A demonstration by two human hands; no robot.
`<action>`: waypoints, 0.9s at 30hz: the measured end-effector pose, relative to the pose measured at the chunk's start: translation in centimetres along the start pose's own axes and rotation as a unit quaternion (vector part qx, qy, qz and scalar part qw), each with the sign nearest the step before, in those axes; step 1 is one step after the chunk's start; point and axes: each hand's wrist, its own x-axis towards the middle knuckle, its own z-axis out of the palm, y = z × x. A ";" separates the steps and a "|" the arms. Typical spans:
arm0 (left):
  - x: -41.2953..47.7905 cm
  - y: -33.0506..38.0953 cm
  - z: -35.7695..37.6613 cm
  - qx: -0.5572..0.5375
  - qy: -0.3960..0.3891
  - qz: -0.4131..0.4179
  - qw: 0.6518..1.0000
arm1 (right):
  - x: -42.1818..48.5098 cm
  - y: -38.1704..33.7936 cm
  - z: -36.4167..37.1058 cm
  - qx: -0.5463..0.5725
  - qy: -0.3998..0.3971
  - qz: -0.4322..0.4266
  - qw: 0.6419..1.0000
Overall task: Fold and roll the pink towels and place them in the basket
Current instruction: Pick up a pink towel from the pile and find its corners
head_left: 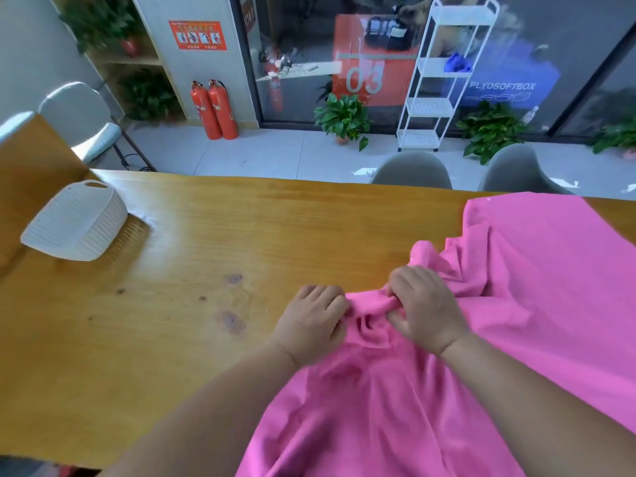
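Observation:
A large pink towel (523, 277) lies crumpled over the right half of the wooden table (192, 256) and hangs off the near edge. My left hand (315, 320) grips a bunched edge of it with curled fingers. Close beside it, my right hand (425, 306) pinches the same bunched fold. A white ribbed basket (77, 223) lies tipped on its side at the table's far left, well away from both hands. Whether the pink cloth is one towel or more I cannot tell.
Two grey chairs (413, 168) stand behind the table's far edge, and a white chair (82, 122) stands at the far left. On the floor beyond are red fire extinguishers (215, 110), potted plants (344, 118) and a white shelf rack (444, 77).

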 end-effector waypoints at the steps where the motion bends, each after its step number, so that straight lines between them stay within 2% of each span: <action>1: -1.8 0.6 1.2 -0.001 -0.073 0.020 0.997 | -2.4 0.1 0.8 -0.015 -0.082 -0.022 0.996; 3: -4.9 1.9 3.0 -0.015 -0.199 0.023 0.980 | -6.5 0.5 2.2 -0.052 -0.226 -0.030 0.972; 5: -6.3 3.3 4.0 -0.050 -0.228 -0.032 0.972 | -8.4 0.2 2.7 -0.040 -0.279 0.019 0.959; 7: -6.0 4.1 4.4 -0.077 -0.177 -0.124 0.973 | -8.3 -0.3 2.9 -0.014 -0.273 0.086 0.958; 10: -3.7 4.1 4.5 -0.026 -0.142 -0.229 0.963 | -6.9 -0.5 3.3 -0.003 -0.257 0.174 0.951; 12: -1.9 3.5 4.2 -0.011 -0.150 -0.287 0.946 | -5.4 -0.7 3.6 0.011 -0.264 0.231 0.936; 14: -0.3 3.1 4.2 -0.007 -0.192 -0.336 0.922 | -4.1 -0.6 3.9 0.015 -0.267 0.265 0.927; 17: 0.9 2.8 5.1 -0.001 -0.223 -0.375 0.900 | -3.0 -0.6 4.8 -0.017 -0.277 0.246 0.928; 21: 1.4 3.3 7.0 -0.013 -0.236 -0.399 0.886 | -2.7 -0.7 5.3 -0.051 -0.265 0.240 0.932; 24: 1.5 3.6 8.0 -0.053 -0.220 -0.420 0.879 | -2.9 -0.8 5.2 -0.044 -0.237 0.250 0.938; 27: 2.1 3.4 8.1 -0.075 -0.244 -0.421 0.870 | -3.0 -0.3 5.0 -0.039 -0.214 0.246 0.944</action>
